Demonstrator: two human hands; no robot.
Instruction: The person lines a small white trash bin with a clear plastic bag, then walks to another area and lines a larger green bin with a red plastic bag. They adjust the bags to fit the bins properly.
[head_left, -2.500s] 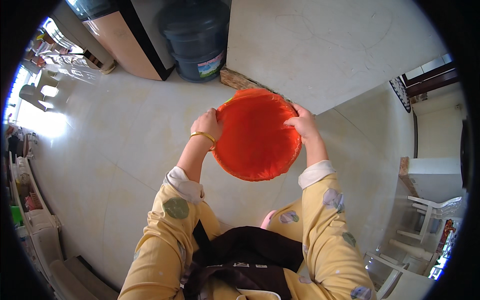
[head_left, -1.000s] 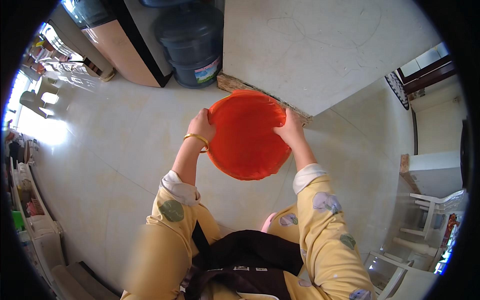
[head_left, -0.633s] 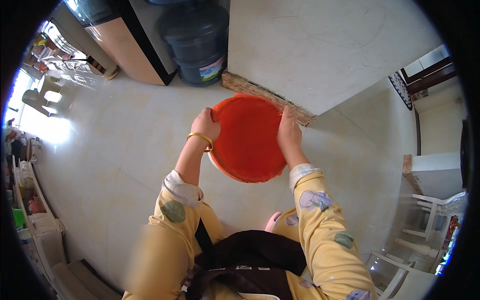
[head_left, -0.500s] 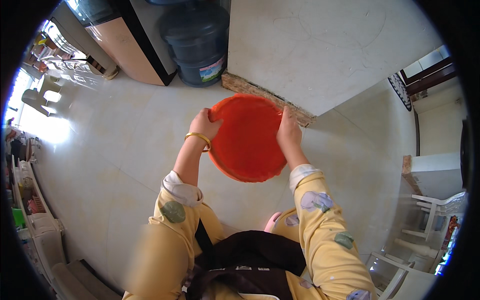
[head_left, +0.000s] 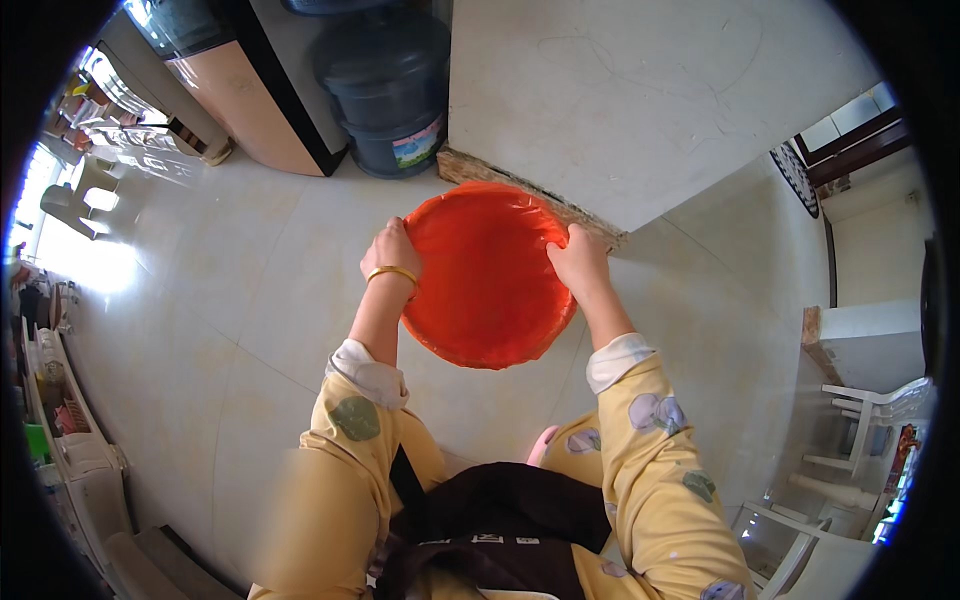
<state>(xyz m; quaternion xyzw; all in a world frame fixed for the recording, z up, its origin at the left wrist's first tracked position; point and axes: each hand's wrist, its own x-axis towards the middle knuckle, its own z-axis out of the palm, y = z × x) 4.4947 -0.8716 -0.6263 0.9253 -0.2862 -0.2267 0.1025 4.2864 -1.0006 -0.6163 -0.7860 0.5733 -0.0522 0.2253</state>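
Note:
In front of me is a round bin (head_left: pixel 488 285) lined with a thin red-orange plastic bag, its crinkled edge folded over the rim. The bag covers whatever the bin's wall looks like. My left hand (head_left: pixel 391 248) is closed on the rim at the left, a gold bangle on that wrist. Opposite it, my right hand (head_left: pixel 582 264) grips the right side of the rim, thumb over the inside edge and fingers hidden outside. Nothing shows inside the bin but the red-orange plastic.
Just beyond the bin, a white wall end (head_left: pixel 640 100) meets the tiled floor (head_left: pixel 260 300) with a worn brown base strip (head_left: pixel 530 202). Large blue water bottles (head_left: pixel 385 100) stand beside a dispenser (head_left: pixel 260 110). White chairs (head_left: pixel 860 420) are at the right, a low shelf (head_left: pixel 75 410) at the left.
The bin looks slightly wider and a little farther left. My left hand has shifted outward, its thumb no longer showing over the bag; my right hand has slid slightly down the rim.

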